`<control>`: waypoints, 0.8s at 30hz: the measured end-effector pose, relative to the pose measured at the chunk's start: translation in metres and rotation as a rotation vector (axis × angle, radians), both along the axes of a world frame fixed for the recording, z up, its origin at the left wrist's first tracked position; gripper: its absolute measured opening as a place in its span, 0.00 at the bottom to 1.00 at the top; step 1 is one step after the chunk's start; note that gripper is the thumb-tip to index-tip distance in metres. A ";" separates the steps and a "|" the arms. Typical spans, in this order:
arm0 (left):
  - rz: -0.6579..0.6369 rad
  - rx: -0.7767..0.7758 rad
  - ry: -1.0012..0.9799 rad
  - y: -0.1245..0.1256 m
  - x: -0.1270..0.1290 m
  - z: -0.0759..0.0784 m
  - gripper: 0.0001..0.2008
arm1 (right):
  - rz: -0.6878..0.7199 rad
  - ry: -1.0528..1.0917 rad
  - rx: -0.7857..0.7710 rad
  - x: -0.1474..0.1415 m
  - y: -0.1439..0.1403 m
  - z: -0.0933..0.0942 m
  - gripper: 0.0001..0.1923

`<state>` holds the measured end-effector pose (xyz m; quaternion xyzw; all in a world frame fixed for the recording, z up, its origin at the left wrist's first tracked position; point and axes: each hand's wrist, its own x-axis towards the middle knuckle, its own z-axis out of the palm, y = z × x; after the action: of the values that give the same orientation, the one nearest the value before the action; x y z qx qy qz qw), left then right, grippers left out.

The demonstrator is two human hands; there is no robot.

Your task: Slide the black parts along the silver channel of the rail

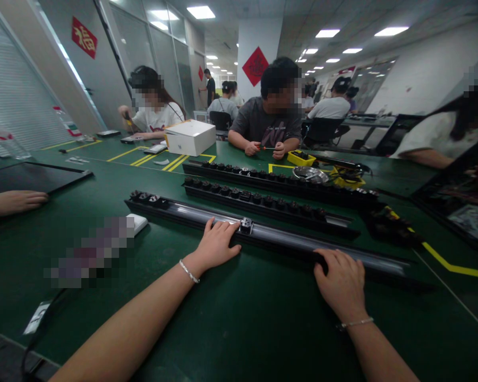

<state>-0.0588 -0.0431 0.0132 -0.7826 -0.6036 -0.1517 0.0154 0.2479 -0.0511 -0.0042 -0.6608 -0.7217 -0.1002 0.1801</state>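
A long black channel rail point(287, 240) lies across the green table before me. Several black socket modules point(143, 197) sit at its left end, and a single socket module point(246, 225) stands in the channel near the middle. My left hand point(220, 243) rests over the rail with fingers apart, its index fingertip close against the left side of that single module. Farther right, my right hand point(342, 276) is curled over the rail's near edge, its thumb on the near side by a dark part I cannot make out clearly.
Behind lie two more black rails point(223, 193) filled with modules. Yellow bins point(301, 158) and a metal bowl point(309, 175) stand behind them. A blurred phone-like object point(99, 249) lies left. A co-worker's hand point(18, 202) rests by a black panel point(32, 178). People sit opposite.
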 end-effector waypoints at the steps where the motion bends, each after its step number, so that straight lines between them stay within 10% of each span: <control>1: 0.005 0.001 -0.004 0.000 0.001 0.000 0.29 | -0.002 -0.001 0.004 0.000 0.000 0.000 0.17; 24: 0.103 -0.034 0.138 0.004 0.017 0.008 0.26 | 0.033 0.069 0.048 0.000 0.001 -0.005 0.16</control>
<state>-0.0421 -0.0396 0.0216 -0.7591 -0.6432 -0.0861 0.0513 0.2478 -0.0501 -0.0090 -0.6474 -0.7233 -0.0917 0.2220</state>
